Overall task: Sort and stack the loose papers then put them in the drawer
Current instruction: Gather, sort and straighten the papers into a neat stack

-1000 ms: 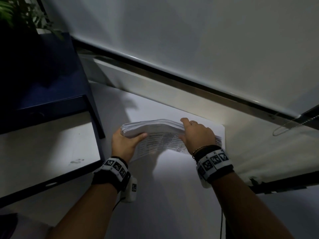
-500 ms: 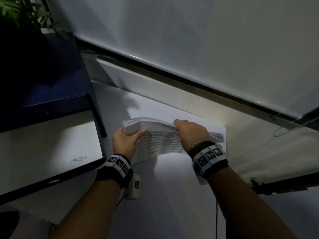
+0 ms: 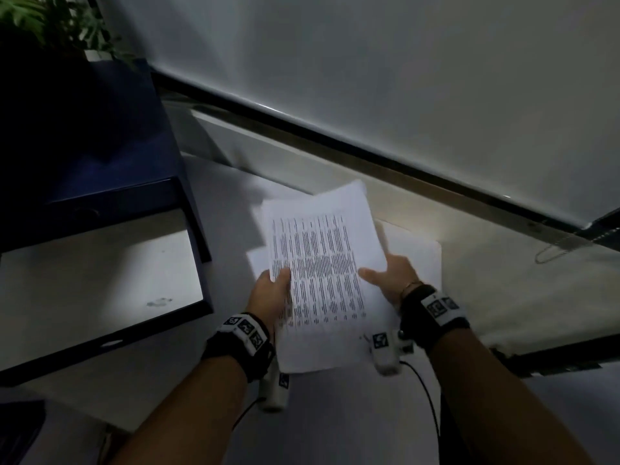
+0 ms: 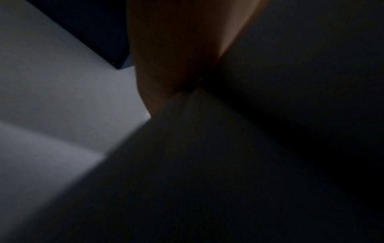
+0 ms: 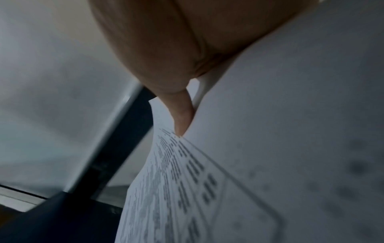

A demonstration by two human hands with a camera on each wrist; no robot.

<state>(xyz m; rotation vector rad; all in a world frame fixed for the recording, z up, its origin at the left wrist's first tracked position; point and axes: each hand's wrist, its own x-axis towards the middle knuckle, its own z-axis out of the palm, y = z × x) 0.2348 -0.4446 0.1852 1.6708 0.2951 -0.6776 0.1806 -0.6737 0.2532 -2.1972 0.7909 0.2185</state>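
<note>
Paper stack (image 3: 322, 280) pinched between left hand (image 3: 270, 293), right hand (image 3: 391, 280).

Dim all over in the head view. Brightest on the papers (image 3: 322, 263) and the pale drawer floor (image 3: 100, 280). Deep black in the top left corner by the plant (image 3: 50, 25). Soft glare along the thin shiny strip (image 3: 369, 152) under the wall. Bent, stretched lines near the edges. A little blurry at the top of the papers.

Almost black and grainy in the left wrist view, with one gray patch at the left. Very fuzzy.

Brighter in the right wrist view, but smeared. Print on the papers (image 5: 249, 172) out of focus.
</note>
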